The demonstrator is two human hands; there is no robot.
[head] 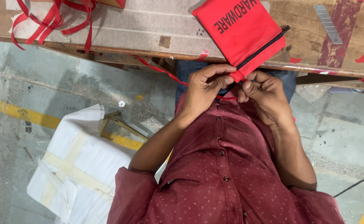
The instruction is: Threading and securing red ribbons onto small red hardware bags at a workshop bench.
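Observation:
A red fabric pouch (242, 25) with a black zipper along one side lies on the wooden table (148, 29). One of its corners hangs over the near edge. My left hand (204, 85) pinches that corner from the left with thumb and fingers. My right hand (264, 93) meets it from the right, fingers curled tight against the same corner by the end of the zipper. A thin red ribbon (165, 71) runs from under my left hand up to the left along the table edge and also passes between my hands.
A tangle of red ribbons (53, 18) lies at the table's far left. A flat metal blade (328, 24) rests at the far right. On the concrete floor to my left sits a white taped bundle (78, 166), beside a yellow floor line (20, 113).

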